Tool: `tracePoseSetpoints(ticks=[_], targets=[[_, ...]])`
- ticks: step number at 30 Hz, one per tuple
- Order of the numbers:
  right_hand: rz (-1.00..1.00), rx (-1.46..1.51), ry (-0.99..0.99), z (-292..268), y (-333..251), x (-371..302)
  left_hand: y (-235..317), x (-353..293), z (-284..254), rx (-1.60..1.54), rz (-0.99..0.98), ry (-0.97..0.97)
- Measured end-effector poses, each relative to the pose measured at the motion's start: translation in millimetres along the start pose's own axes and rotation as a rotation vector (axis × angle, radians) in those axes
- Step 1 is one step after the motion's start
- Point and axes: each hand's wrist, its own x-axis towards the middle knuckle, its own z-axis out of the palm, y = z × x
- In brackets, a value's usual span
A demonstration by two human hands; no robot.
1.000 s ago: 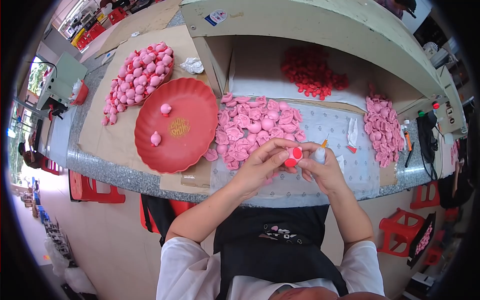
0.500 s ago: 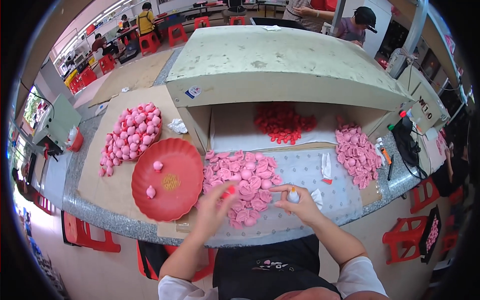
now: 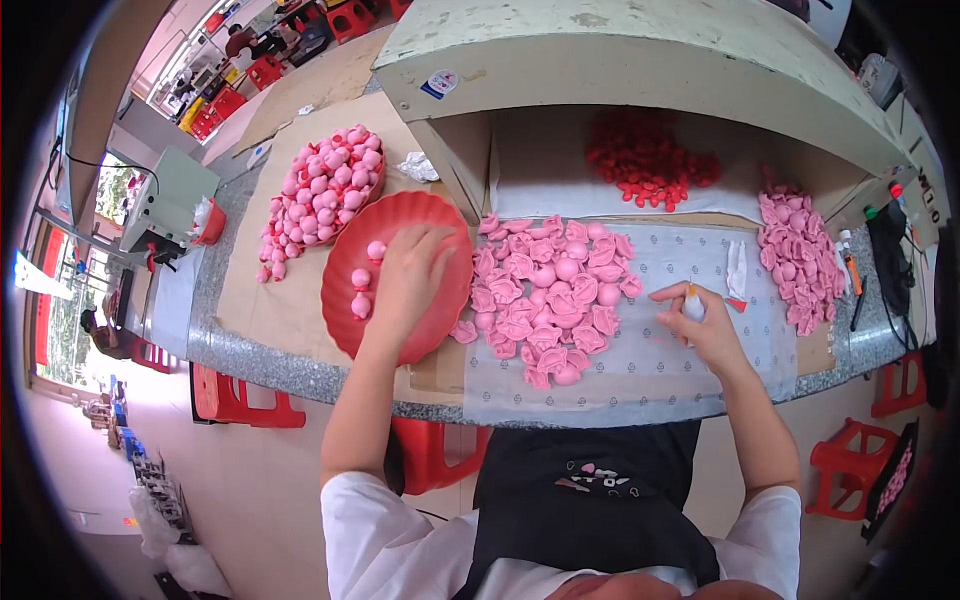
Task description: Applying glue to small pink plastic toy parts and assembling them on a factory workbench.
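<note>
My left hand is over the red scalloped plate, fingers spread with nothing seen in them. Beside its thumb side, three small pink balls with red bits rest on the plate. My right hand is closed round a small translucent squeeze bottle with a yellowish nozzle, its index finger stretched out. Between the hands, a pile of pink petal-shaped pieces and balls covers part of a white patterned sheet.
Behind the plate stands a heaped container of pink balls. Small red pieces lie under a pale metal hood. More pink pieces are at the right, near pens. A crumpled tissue sits by the hood.
My left hand has moved left from the pile to the plate and let go of a pink ball with a red bit. The right hand keeps the squeeze bottle. The view has shifted.
</note>
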Motion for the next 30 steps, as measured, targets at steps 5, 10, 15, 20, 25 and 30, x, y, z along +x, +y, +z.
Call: tracePoseSetpoints(ticks=[5,10,15,20,25,30], targets=[[-0.119,-0.084,0.119,-11,1,32,18,44,46,0.607,0.117,-0.291],[-0.408,-0.467,0.34,-43,19,80,12,50,61,0.697,0.247,-0.211],[-0.501,-0.664,0.421,-47,16,107,44,27,70,0.334,0.093,-0.174],[-0.354,-0.84,0.481,-38,16,115,64,26,74,0.195,0.058,-0.105],[-0.415,-0.747,0.458,-46,23,108,85,12,52,-0.206,0.116,0.138],[-0.17,-0.242,0.291,-27,-4,41,134,-27,53,-1.402,-0.522,-0.07]])
